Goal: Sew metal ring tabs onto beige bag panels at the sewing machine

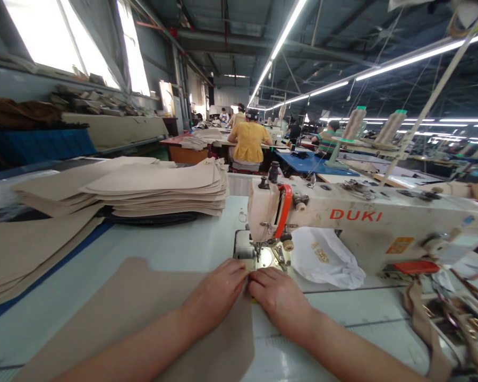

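Note:
A large beige fabric panel lies flat on the pale table, its right edge running up toward the sewing machine. My left hand is on the panel's upper right part, fingers bent and pressed together at the edge. Against it, almost fingertip to fingertip, my right hand is closed at the same edge. Both hands are just in front of the presser foot, beside a lit spot on the needle plate. My fingers hide the bit of fabric pinched between them.
Stacked beige panels stand at the back left, with more panels at far left. A white cloth bag lies under the machine arm. Straps with metal rings are at right. A person in yellow sits ahead.

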Tool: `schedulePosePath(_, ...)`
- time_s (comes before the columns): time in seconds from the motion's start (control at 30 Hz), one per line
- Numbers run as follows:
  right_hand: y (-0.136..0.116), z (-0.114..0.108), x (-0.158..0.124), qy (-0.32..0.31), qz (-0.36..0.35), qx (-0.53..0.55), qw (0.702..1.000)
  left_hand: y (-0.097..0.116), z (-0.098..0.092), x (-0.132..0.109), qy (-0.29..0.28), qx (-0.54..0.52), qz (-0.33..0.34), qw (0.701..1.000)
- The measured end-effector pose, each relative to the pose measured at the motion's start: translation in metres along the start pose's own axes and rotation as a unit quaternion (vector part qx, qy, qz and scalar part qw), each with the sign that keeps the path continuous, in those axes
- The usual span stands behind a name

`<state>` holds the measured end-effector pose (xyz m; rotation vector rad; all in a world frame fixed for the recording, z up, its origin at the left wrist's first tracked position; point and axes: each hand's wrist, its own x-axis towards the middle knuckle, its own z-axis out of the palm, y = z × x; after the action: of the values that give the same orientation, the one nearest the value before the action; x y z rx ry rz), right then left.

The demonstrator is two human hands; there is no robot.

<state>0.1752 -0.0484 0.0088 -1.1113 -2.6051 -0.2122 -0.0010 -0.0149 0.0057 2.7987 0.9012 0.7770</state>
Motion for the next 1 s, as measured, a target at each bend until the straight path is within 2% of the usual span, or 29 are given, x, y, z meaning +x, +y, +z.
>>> schedulePosePath(0.2,0.008,0.003,-0.001,0.0,-0.017,-0.007,1.0,-0.001,0.001,0.003,-0.009,0.011,-0.001,1.0)
schedulePosePath(0.37,0.025,0.002,-0.002,-0.01,-0.024,-0.014,1.0,-0.009,0.013,0.016,0.013,0.021,0.024,0.999)
schedulePosePath(0.57,0.038,0.007,-0.001,0.001,0.006,0.02,1.0,-0.02,0.024,0.028,0.016,0.03,0.023,0.999)
schedulePosePath(1.0,0.038,0.01,0.001,0.005,0.033,0.027,0.999,-0.023,0.024,0.034,0.019,0.026,0.017,0.999)
